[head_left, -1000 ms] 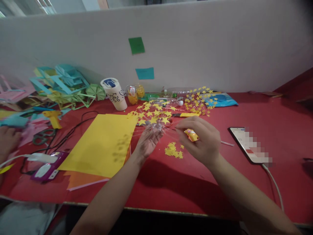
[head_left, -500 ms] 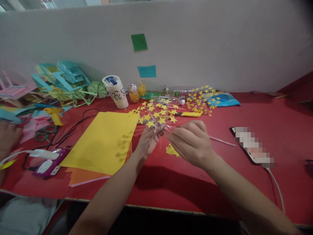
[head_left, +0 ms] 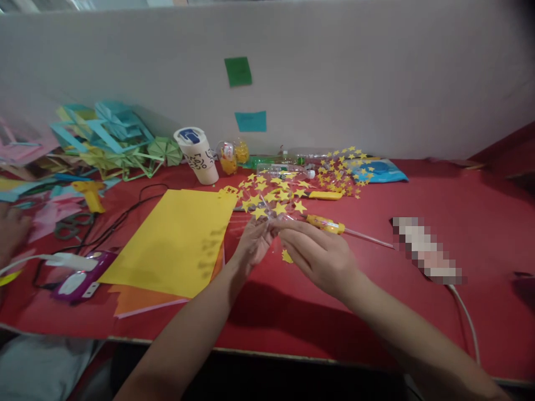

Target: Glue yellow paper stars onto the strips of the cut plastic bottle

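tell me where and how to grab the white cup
Probably around the body of the white cup, below its lid, from the near side: it stands upright, with flat yellow paper in front, folded paper to its left and small containers to its right.

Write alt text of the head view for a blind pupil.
The left hand and right hand meet at the base of a spray of yellow stars, above a red table. Yellow paper is left, a white cup behind it.

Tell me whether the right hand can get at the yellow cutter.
Probably yes: the cutter lies beyond the right hand, handle uncovered, though a yellow tool lies between and the hand seems busy below the yellow stars.
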Tool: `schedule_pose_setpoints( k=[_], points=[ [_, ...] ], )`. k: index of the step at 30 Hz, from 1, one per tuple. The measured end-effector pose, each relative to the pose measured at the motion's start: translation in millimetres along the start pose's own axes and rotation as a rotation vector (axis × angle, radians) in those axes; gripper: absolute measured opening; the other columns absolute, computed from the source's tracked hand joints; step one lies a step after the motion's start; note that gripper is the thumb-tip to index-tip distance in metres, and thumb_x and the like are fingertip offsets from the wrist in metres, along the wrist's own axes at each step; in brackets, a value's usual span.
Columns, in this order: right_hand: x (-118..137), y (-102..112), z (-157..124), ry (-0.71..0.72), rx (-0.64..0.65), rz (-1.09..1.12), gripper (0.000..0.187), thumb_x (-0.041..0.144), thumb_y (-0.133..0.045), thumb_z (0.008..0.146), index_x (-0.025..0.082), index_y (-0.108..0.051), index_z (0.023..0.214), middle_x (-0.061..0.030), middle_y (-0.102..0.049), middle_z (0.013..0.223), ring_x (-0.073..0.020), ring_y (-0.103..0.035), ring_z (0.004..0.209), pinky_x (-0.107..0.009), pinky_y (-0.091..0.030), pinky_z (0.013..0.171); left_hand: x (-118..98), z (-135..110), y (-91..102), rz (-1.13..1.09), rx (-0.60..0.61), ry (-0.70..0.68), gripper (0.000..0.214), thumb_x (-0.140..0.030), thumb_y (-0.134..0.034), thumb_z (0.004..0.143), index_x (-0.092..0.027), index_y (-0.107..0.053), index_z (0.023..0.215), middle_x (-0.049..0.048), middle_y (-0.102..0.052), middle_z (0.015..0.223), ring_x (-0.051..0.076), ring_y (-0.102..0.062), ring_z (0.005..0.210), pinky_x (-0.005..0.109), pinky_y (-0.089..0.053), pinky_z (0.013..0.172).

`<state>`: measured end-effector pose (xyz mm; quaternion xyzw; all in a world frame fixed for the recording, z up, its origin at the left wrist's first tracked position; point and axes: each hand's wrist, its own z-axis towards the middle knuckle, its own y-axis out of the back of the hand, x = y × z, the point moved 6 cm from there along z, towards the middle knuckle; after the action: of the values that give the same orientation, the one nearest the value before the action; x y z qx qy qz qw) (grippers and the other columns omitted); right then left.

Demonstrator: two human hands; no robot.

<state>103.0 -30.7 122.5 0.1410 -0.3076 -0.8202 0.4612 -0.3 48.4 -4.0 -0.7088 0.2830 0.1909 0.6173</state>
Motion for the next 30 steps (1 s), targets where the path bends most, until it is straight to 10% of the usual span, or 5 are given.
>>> schedule_pose_setpoints(
  k=[7,30],
  points=[
    [-19.6,-4.4,-1.8,-0.285,-0.038,0.169,0.007,0.017,-0.052,0.088,0.02,-0.058,0.089,0.0025,-0.069,0.077,-0.008,-0.065,0.067,-0.018,-0.051,0.06,-1.9,-1.0,-2.3,0.028,0.044,-0.041,0.026,-0.015,-0.078,0.057,-0.018,-0.056,0.07,-0.0025,-0.064,0.067,0.016,-0.065,0.079,0.031,-0.049,0.082],
    [-17.2,-4.2,-5.3,-0.21,-0.067,0.132,0.013,0.014,-0.052,0.088,0.021,-0.058,0.097,-0.0003,-0.071,0.086,-0.0103,-0.067,0.077,-0.02,-0.055,0.07,-2.8,-1.8,-4.8,0.046,0.042,-0.036,0.02,-0.012,-0.075,0.06,-0.017,-0.058,0.07,-0.0021,-0.065,0.069,0.011,-0.063,0.068,0.026,-0.049,0.074]
  ],
)
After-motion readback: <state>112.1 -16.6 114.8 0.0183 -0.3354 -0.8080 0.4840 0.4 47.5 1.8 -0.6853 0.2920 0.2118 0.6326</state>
